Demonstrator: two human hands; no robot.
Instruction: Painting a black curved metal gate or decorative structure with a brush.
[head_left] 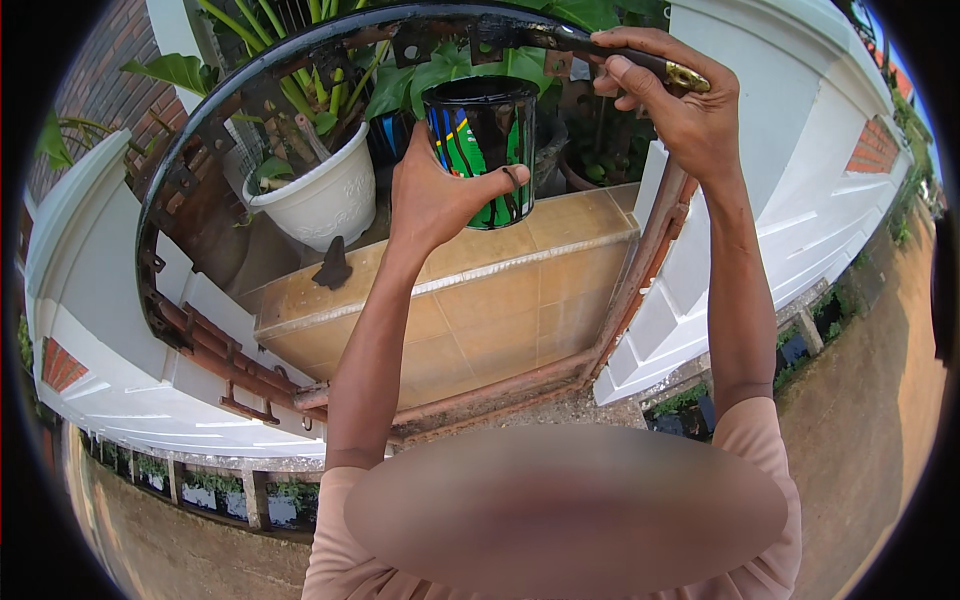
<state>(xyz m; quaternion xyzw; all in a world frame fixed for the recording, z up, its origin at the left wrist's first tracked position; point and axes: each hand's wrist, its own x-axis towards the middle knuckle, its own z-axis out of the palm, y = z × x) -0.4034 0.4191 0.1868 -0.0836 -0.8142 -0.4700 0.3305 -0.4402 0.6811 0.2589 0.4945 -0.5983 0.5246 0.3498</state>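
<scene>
My left hand (440,195) is closed around the lower side of a paint can (485,150), its thumb across the front. Black paint has run down the can's green label, and its top is uncovered; what is inside is dark. A paintbrush (575,42) with a dark handle is gripped in my right hand (690,100), higher up and to the right. The brush's head, black with paint, lies against a curved metal bar (240,75). That bar looks glossy black along its outer edge, while the tabs on its inner side show rust.
Beyond the bar, a white pot (320,195) with a leafy plant stands behind a tan tiled ledge (490,295). White pillars flank the opening, the right one (790,170) near my right arm. Rusty rails (500,393) run below the ledge. A drainage channel (215,490) lies at lower left.
</scene>
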